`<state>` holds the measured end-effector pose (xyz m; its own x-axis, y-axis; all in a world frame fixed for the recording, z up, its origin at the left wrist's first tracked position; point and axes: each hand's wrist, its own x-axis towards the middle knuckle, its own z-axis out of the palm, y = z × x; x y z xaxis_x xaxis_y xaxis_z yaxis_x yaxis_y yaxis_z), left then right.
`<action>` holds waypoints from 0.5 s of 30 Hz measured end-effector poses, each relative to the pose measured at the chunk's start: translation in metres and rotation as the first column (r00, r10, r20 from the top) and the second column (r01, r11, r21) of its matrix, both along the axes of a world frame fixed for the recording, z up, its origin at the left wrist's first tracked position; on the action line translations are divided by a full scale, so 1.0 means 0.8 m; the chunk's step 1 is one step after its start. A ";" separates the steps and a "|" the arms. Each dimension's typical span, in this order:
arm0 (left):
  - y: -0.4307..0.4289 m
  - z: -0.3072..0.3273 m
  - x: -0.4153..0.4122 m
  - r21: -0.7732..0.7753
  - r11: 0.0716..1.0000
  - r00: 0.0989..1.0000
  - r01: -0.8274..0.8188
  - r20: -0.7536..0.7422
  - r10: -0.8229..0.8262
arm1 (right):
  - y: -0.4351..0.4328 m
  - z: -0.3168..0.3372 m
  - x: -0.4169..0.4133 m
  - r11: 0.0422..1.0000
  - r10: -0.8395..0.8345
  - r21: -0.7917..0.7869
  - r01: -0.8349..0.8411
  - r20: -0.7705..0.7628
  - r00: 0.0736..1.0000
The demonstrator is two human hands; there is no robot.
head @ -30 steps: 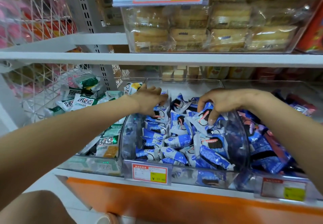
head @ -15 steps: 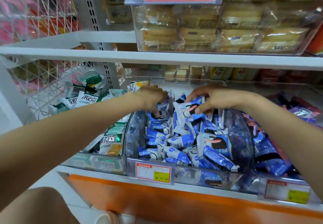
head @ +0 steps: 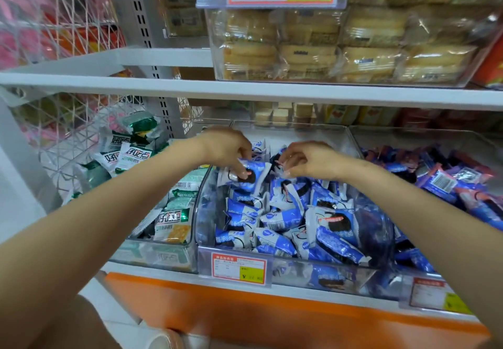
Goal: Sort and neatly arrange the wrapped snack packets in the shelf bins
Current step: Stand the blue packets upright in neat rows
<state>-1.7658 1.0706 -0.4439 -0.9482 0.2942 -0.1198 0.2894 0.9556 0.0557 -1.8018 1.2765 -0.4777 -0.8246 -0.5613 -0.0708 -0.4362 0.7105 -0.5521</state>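
Observation:
A clear middle bin (head: 296,272) holds several blue-and-white cookie packets (head: 280,218) in a loose pile. My left hand (head: 226,150) is over the bin's back left and pinches one blue packet (head: 251,176) by its top, lifted a little above the pile. My right hand (head: 302,159) hovers at the back centre with fingers curled, pinching the edge of another blue packet (head: 283,167) partly hidden under it. Both forearms reach in from the front.
The left bin (head: 152,253) holds green-and-white packets (head: 174,219). The right bin (head: 424,291) holds blue and red packets (head: 441,182). A white shelf (head: 245,90) overhangs close above, carrying a clear box of cakes (head: 340,46). An orange panel (head: 245,318) runs below.
Both hands have drawn closer together at the back of the middle bin. The left hand has lifted a blue packet; the right hand has shifted left and up off the pile.

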 end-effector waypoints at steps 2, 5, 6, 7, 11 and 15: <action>-0.002 -0.013 0.003 -0.111 0.994 0.999 0.012 -0.031 -0.016 | -0.005 -0.009 0.004 0.994 0.058 0.095 -0.059 0.013 0.998; 0.001 -0.029 0.005 -0.227 0.974 0.991 0.024 -0.122 -0.053 | -0.014 -0.012 0.005 0.991 0.056 0.121 -0.063 0.060 0.997; 0.002 -0.033 0.005 -0.259 0.966 0.987 0.019 -0.149 -0.059 | -0.016 -0.013 0.003 0.990 0.044 0.130 -0.053 0.073 0.996; 0.003 -0.036 0.005 -0.290 0.957 0.983 0.012 -0.171 -0.064 | -0.017 -0.014 0.003 0.987 0.036 0.152 -0.047 0.076 0.996; 0.006 -0.044 0.005 -0.358 0.934 0.954 0.002 -0.278 -0.109 | -0.019 -0.014 0.005 0.975 0.037 0.213 -0.063 0.127 0.991; 0.005 -0.043 0.008 -0.406 0.914 0.935 0.005 -0.322 -0.148 | -0.023 -0.012 0.007 0.971 0.027 0.233 -0.055 0.121 0.992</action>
